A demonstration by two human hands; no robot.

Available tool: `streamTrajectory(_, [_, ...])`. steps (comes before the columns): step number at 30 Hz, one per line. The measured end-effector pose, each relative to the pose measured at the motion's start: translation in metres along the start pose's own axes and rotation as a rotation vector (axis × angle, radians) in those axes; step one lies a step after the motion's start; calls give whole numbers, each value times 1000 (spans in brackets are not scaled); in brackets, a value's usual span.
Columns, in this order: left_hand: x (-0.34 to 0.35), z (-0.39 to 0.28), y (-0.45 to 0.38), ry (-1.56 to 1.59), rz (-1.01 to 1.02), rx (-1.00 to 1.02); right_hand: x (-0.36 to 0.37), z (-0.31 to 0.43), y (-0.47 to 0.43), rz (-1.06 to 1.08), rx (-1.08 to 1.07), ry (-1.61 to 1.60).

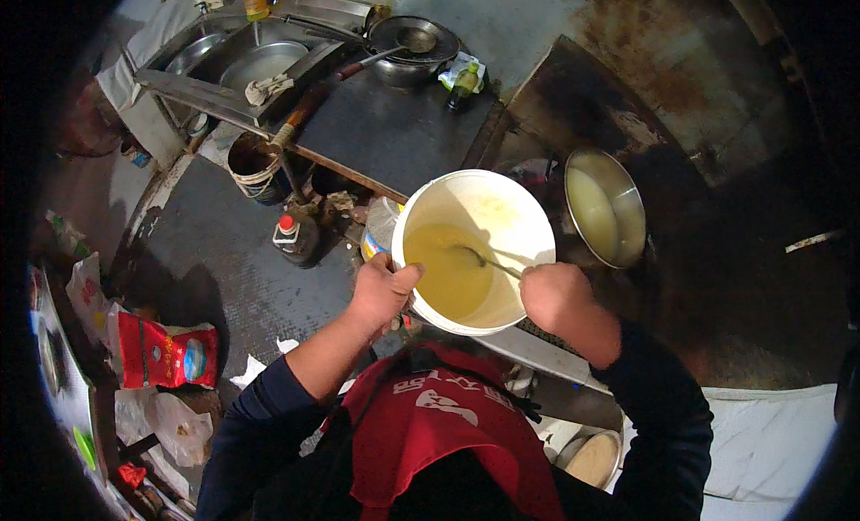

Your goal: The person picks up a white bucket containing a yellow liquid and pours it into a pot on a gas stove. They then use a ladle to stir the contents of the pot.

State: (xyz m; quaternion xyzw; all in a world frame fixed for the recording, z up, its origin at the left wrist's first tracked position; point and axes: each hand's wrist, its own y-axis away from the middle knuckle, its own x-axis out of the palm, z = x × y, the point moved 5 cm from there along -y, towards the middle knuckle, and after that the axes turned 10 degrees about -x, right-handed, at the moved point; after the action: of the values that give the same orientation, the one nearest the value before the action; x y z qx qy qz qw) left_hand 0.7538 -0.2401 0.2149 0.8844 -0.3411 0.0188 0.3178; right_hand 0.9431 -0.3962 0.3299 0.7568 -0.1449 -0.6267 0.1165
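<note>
My left hand (383, 289) grips the near left rim of a white plastic bucket (517, 215), its thumb lying over the edge. The bucket tilts so that I look straight into it, and a yellowish liquid (447, 279) covers its lower side. My right hand (557, 299) is closed around the handle of a metal spoon or ladle (504, 267). Its bowl dips into the liquid and is partly hidden. Right of the bucket, a steel basin (628, 192) holds pale yellow-green liquid.
A steel sink (222, 94) stands at the back left. On the dark counter (396, 128) are a wok (433, 37) with a ladle and a green-capped bottle (463, 84). A dirty bucket (252, 175), a red-capped jug (295, 239) and a red bag (168, 349) stand below to the left.
</note>
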Motion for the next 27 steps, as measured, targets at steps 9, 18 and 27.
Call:
streamTrajectory(9, [-5, 6, -9, -67, -8, 6, 14, 13, 2, -202, -301, -330])
streamTrajectory(18, [-8, 5, -10, -130, -15, 17, 20, -8, 44, -205, 774, -1336])
streamTrajectory(27, [0, -9, 3, -74, -5, 26, -25, 9, 73, -400, 499, -599])
